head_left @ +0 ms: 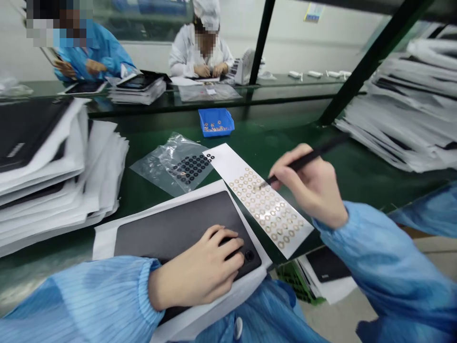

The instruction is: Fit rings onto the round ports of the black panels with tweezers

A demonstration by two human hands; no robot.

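Note:
A black tablet [171, 221] lies back side up on a white foam sleeve [103, 240], its round camera lens near the right corner. On the tablet's back rests my left hand [203, 267], fingers spread and slightly bent beside the lens. My right hand [310, 183] is closed on slim black tweezers [300, 162], partly blurred. Their tip is over a white sheet [221, 155] that carries rows of small gold-coloured rings [264, 209]. Whether the tip grips a ring, I cannot tell. Left of the sheet, a clear plastic bag [157, 164] lies with small black rings [193, 166] on it.
A blue bin [216, 122] with small gold-coloured parts stands behind the sheet. Tall stacks of sleeved tablets rise at left [46, 181] and right [410, 105]. A green crate [293, 281] sits below the table edge. Two people work across the bench, behind a dark post [262, 43].

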